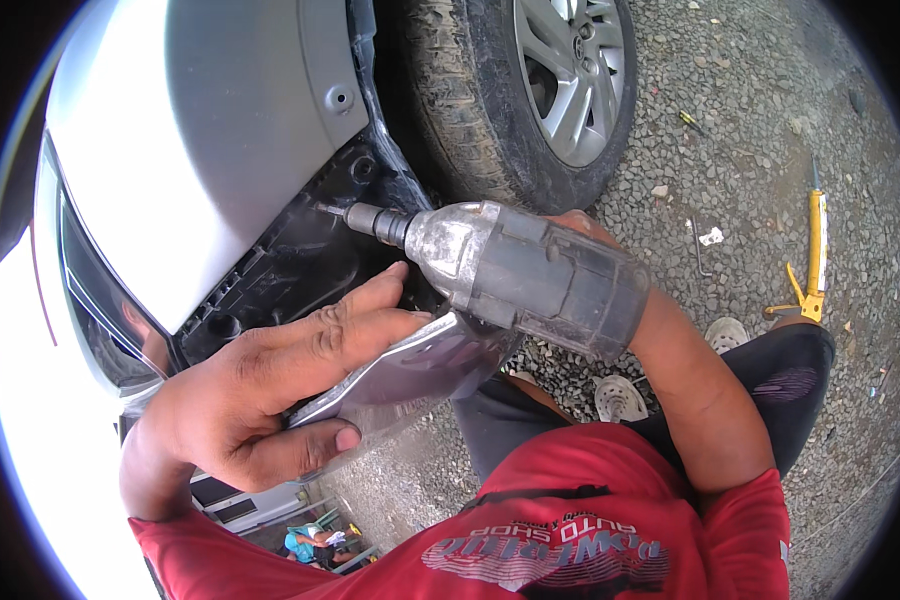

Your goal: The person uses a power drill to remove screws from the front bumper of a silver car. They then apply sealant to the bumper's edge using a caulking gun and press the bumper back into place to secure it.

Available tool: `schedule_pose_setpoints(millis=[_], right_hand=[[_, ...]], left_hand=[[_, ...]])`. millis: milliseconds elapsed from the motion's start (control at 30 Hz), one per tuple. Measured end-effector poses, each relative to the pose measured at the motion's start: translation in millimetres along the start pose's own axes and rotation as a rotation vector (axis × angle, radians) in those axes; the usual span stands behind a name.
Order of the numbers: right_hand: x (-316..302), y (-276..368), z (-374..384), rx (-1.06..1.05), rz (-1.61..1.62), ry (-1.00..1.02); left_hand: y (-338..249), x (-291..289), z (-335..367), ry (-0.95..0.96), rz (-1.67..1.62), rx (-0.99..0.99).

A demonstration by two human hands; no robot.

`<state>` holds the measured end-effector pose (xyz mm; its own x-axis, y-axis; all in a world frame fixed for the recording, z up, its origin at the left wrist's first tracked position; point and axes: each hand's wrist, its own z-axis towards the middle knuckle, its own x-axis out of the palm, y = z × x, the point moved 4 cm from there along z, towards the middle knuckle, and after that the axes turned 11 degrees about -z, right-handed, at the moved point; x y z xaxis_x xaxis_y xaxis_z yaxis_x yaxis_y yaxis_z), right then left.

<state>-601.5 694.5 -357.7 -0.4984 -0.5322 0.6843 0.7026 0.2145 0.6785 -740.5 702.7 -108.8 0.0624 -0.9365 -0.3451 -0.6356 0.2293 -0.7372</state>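
Note:
My right hand (590, 228) grips a grey and black impact driver (530, 270), whose body hides most of the fingers. The driver lies level, its bit pointing left at the black plastic bracket (270, 285) under the silver car body panel (240, 110). Whether the tip touches a screw there is too small to tell. My left hand (260, 390) pinches the edge of a loose grey painted panel (420, 370), thumb below and fingers on top. The fingertips reach toward the bracket, just beneath the driver's nose.
A muddy tyre (470, 110) with a silver alloy wheel (575, 80) stands beyond the driver. On the gravel (710, 200) at right lie a yellow caulking gun (816, 250), a thin bent metal rod (698, 250) and a small yellow-black tool (690, 122). Another person (312, 542) is far off at lower left.

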Motion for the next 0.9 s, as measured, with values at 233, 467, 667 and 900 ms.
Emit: schedule_pose_setpoints(millis=[233,467,667,900], right_hand=[[5.5,-3.4,0.3,-0.024,-0.033,0.066],[10.2,-11.3,0.6,-0.030,-0.048,0.073],[10.0,-14.7,1.4,-0.029,-0.045,0.088],[11.8,-20.4,0.4,-0.020,-0.048,0.088]], left_hand=[[-3.8,-2.9,2.1,0.040,-0.020,-0.025],[2.7,-5.8,4.8,0.089,-0.040,0.020],[3.0,-5.5,3.2,0.073,-0.060,0.052],[5.6,-3.8,4.5,0.068,-0.061,0.087]])
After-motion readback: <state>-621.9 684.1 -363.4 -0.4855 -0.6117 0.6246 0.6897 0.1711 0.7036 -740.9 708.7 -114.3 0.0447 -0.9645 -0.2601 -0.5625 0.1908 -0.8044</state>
